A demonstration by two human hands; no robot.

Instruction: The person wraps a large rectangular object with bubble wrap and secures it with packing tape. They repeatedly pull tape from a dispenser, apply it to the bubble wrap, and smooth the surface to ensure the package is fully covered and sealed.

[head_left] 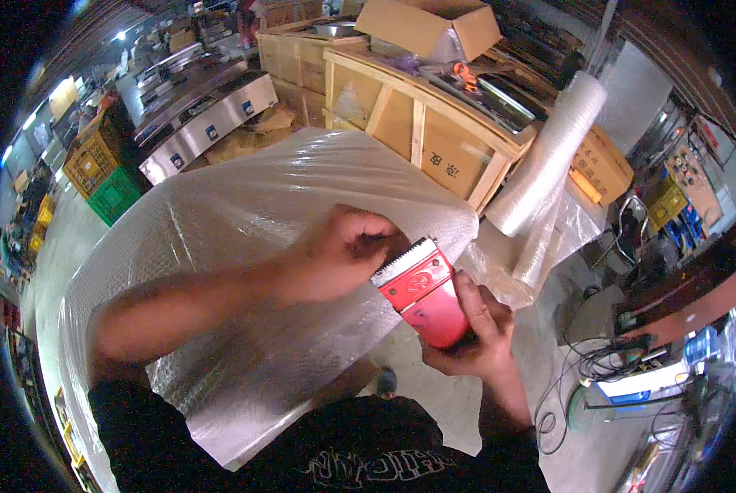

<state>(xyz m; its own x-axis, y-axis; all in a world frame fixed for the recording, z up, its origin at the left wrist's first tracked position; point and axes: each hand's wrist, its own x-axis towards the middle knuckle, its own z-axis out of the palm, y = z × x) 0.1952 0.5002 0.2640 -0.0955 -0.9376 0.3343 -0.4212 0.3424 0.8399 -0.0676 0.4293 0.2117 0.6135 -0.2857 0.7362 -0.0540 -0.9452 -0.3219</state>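
My right hand [489,335] is wrapped round a red tape dispenser [427,300], thumb along its right side. A pale, toothed cutting edge runs across the dispenser's upper end, tilted up to the right. My left hand [343,246] is closed right beside that edge, its fingers curled toward the teeth. Whatever the left fingers pinch, if anything, is hidden or too small to make out. Beneath both arms lies a large bulky object covered in clear bubble wrap [302,181].
A roll of bubble wrap [549,156] leans against a wooden crate [409,131] at the back right. An open cardboard box [430,29] sits on top. Steel equipment [212,131] and a green plastic crate [113,195] stand at the left. Cables [581,370] lie on the right floor.
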